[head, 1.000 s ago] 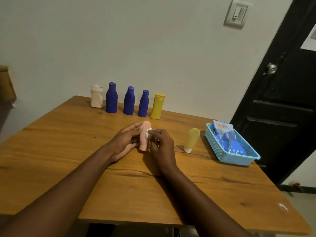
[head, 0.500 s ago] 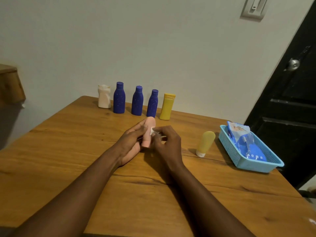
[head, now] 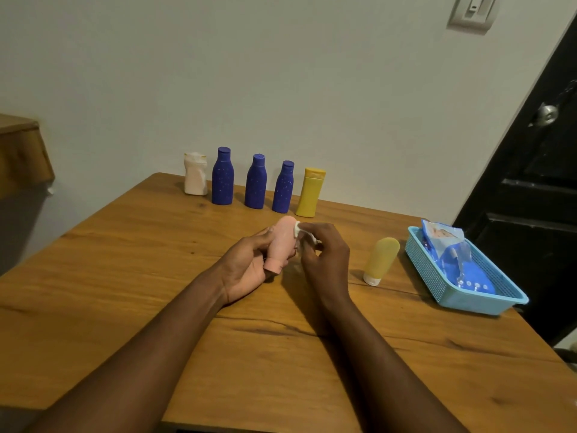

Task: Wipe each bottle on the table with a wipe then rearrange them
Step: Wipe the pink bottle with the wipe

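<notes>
**Pink bottle in hand, wipe applied: centre of frame**

One small pink plastic bottle (head: 281,245), cap end down, is held over the wooden counter (head: 125,276). The grip of the left hand (head: 249,270) is curled around its body. A small white wipe (head: 298,229) is pinched in the grip of the right hand (head: 324,260) and pressed against the bottle's upper side.

Ranged at upper centre:
- a squat white bottle (head: 195,174)
- three dark blue bottles (head: 256,182)
- a yellow flip-cap bottle (head: 310,193)

At right:
- a pale yellow tube (head: 381,260), stood on its white cap
- a light blue mesh basket (head: 427,270), in which a blue wipes packet (head: 449,254) is kept

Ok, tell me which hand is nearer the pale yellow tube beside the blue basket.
Right. The right hand pinches the wipe just left of the pale yellow tube, not touching it; the left hand grips the pink bottle farther left.
</notes>
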A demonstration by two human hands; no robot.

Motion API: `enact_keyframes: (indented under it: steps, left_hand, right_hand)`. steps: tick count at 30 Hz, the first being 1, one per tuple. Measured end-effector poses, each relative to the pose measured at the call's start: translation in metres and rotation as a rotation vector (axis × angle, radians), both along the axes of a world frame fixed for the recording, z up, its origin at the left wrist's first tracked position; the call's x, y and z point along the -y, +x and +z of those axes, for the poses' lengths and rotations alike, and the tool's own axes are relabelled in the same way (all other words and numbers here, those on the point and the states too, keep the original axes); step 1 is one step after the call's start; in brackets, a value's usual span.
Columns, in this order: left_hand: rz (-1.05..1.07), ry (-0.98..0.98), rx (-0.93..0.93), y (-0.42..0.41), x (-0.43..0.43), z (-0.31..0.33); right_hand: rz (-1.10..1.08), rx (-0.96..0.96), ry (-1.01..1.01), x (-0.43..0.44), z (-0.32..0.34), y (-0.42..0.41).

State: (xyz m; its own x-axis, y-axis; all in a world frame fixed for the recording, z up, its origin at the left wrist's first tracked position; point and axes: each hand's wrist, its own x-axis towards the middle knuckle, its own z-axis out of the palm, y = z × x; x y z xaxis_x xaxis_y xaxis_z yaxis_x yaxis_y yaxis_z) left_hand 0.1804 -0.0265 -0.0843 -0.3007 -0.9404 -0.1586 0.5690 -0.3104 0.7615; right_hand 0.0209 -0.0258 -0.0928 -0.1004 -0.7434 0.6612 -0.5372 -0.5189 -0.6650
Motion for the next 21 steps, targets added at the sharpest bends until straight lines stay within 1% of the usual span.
enact_keyframes:
  steps: [4, 7, 9, 14, 16, 21]
  left_hand:
    - [0.005, 0.006, -0.024, -0.003, 0.0, -0.001]
    - [0.035, 0.02, -0.075, -0.001, 0.004, -0.004]
    - [0.043, 0.028, -0.067, 0.0, 0.007, -0.006]
    - [0.033, 0.051, -0.016, 0.003, 0.007, -0.008]
    - [0.022, 0.042, -0.029, 0.002, 0.004, -0.006]
    - [-0.051, 0.033, -0.059, -0.002, -0.001, -0.003]
  right_hand:
    - [0.011, -0.008, -0.024, -0.004, -0.001, 0.0]
    - [0.109, -0.167, -0.053, -0.015, -0.001, 0.009]
    - [0.161, -0.277, -0.044, -0.023, 0.001, 0.016]
    - [0.214, -0.423, -0.026, -0.031, 0.005, 0.018]
    - [0.202, -0.419, -0.043, -0.028, 0.005, 0.016]
    - [0.05, -0.212, -0.113, -0.011, 0.005, 0.006]
